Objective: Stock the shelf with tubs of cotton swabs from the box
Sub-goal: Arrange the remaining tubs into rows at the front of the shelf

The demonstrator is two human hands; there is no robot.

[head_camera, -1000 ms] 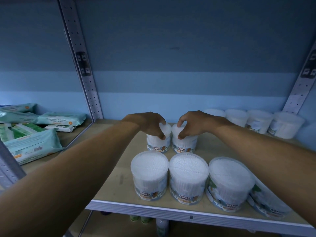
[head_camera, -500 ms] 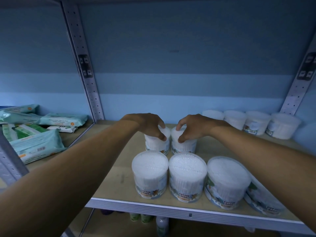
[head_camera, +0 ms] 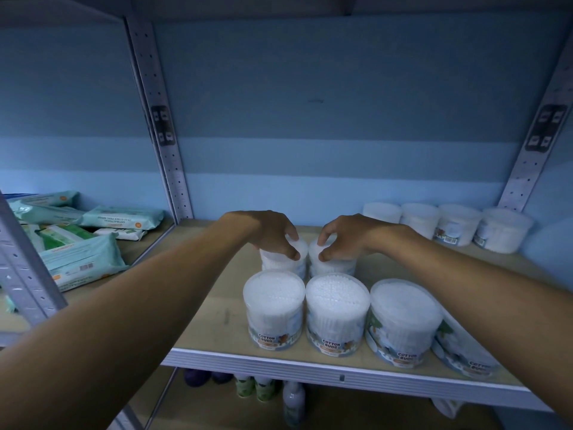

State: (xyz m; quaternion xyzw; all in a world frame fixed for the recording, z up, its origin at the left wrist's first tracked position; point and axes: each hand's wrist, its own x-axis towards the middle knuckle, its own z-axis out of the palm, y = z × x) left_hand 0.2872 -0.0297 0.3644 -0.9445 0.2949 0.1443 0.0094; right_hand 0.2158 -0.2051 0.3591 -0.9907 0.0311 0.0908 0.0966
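Two hands on the shelf, left hand fingers curled on left tub, right hand gripping right tub

Ten tubs (four at the back), two hands.

1. Your left hand covers most of the lid of the left rear tub; your right hand covers the right rear tub likewise.
2. Front tubs hide both rear tubs' labels.
3. Your right forearm cuts across the rightmost front tub.
4. The bottles below the shelf are dim, unreadable.
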